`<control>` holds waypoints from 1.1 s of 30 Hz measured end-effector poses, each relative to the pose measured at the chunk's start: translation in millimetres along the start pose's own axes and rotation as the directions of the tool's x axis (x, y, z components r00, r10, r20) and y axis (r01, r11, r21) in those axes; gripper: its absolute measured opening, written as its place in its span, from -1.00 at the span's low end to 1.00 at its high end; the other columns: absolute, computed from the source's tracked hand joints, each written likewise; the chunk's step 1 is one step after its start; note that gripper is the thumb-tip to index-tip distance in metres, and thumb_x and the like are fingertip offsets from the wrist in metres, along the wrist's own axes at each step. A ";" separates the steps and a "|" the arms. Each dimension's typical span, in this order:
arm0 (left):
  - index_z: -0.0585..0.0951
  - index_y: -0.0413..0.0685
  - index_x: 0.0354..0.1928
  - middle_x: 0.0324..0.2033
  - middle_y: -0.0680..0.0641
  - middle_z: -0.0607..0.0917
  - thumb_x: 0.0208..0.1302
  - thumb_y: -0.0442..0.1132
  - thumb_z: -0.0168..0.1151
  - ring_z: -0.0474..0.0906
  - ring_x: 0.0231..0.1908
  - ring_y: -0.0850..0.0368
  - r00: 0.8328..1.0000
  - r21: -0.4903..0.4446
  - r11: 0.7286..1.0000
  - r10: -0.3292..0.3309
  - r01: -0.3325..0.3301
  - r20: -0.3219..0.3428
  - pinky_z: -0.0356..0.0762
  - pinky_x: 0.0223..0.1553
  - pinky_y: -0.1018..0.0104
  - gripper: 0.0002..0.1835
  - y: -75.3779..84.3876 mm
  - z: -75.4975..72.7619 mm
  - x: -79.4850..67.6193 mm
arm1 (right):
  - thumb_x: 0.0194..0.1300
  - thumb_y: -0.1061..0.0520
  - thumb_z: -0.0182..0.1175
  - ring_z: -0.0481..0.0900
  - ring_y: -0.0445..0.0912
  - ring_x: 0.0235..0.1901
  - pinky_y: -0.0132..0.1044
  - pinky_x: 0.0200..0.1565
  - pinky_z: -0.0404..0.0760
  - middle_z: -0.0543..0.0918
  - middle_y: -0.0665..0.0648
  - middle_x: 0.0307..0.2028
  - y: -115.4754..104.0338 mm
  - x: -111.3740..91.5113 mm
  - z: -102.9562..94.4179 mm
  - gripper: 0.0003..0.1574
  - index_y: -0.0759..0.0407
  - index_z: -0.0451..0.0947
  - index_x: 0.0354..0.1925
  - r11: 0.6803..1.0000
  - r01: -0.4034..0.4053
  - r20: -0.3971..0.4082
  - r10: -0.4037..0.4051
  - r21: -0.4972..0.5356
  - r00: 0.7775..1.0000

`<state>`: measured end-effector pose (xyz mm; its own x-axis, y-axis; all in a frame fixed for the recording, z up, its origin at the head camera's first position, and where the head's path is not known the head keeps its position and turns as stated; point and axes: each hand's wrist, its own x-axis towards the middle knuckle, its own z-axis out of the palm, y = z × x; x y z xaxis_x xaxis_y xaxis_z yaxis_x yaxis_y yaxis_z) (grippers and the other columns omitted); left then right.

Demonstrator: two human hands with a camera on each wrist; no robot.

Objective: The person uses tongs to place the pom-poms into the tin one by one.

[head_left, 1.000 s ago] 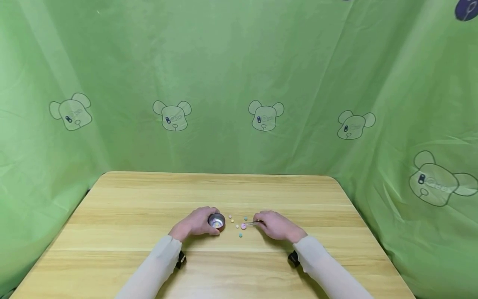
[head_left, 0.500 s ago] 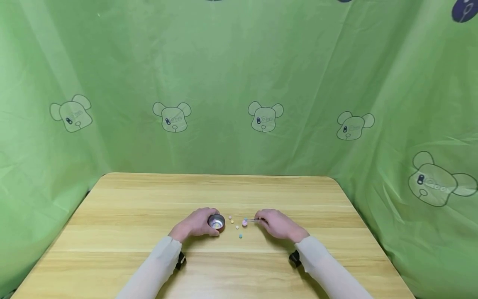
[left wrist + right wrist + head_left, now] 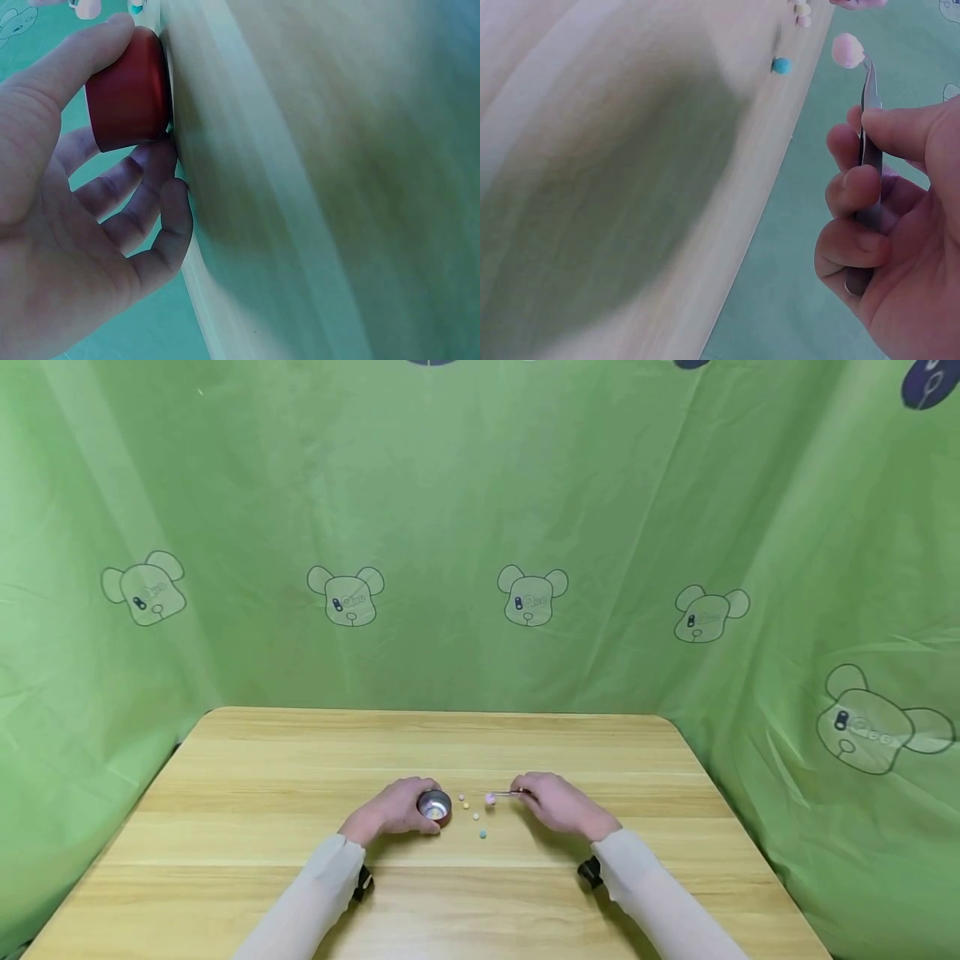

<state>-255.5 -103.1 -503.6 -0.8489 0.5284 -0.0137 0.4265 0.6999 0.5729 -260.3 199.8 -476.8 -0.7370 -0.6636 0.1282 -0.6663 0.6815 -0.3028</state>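
Observation:
My left hand (image 3: 396, 806) grips a small round metal cup, red outside and silvery inside (image 3: 129, 90), which stands on the table with its mouth up. A few pale bits lie in it. In my right hand (image 3: 562, 803) is a pair of bent-tip metal tweezers (image 3: 871, 150), pinched between thumb and fingers. The tweezer tips hold a pale pink ball (image 3: 847, 50), raised off the wood to the right of the cup. Between the hands lie small beads: a pink one (image 3: 461, 797), a yellow one (image 3: 466, 806), a cream one (image 3: 476, 817) and a teal one (image 3: 482, 834).
A light wood-grain table (image 3: 480, 910) spreads under both hands. Behind and at the sides hangs a green curtain (image 3: 442, 510) printed with bear heads. A dark band-mounted device (image 3: 590, 872) sits at the right wrist.
My right hand has lifted the pink ball with the tweezers, up and slightly away from me. A second teal bead behind it is now out of sight. The left hand and cup stay put.

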 end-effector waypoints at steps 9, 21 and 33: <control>0.52 -0.02 0.02 -0.17 0.02 0.59 -0.08 -0.03 0.50 0.50 -0.13 0.06 1.000 0.003 1.000 -0.008 0.008 0.003 0.43 -0.06 0.11 -0.41 -1.5 0.5 0.8 | 0.37 0.21 0.08 0.47 -0.22 -0.40 -0.26 -0.29 0.53 0.63 0.06 -0.33 -2.1 5.9 -4.6 -0.87 0.15 0.57 -0.17 0.999 0.040 -0.021 -0.040 -0.025 0.999; 0.52 -0.01 0.02 -0.16 0.03 0.59 -0.08 -0.01 0.50 0.50 -0.13 0.07 1.000 0.010 1.000 -0.014 0.014 0.005 0.43 -0.06 0.12 -0.41 -1.2 0.2 0.8 | 0.38 0.22 0.06 0.53 -0.19 -0.31 -0.22 -0.21 0.55 0.64 0.06 -0.29 -14.9 17.4 -9.9 -0.84 0.16 0.58 -0.16 0.998 0.065 -0.019 -0.066 -0.024 0.998; 0.52 0.00 0.01 -0.16 0.04 0.60 -0.08 -0.02 0.50 0.50 -0.13 0.09 1.000 0.001 1.000 -0.018 0.018 0.006 0.43 -0.04 0.13 -0.42 0.0 0.6 0.6 | 0.36 0.23 0.08 0.56 -0.16 -0.27 -0.22 -0.17 0.55 0.61 0.00 -0.29 -32.8 31.8 -7.8 -0.85 0.16 0.57 -0.16 0.994 0.100 -0.009 -0.101 -0.050 0.995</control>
<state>-255.9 -102.5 -504.1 -0.8544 0.5187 -0.0293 0.4114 0.7099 0.5717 -262.8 158.7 -455.4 -0.6671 -0.7262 0.1665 -0.7416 0.6260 -0.2410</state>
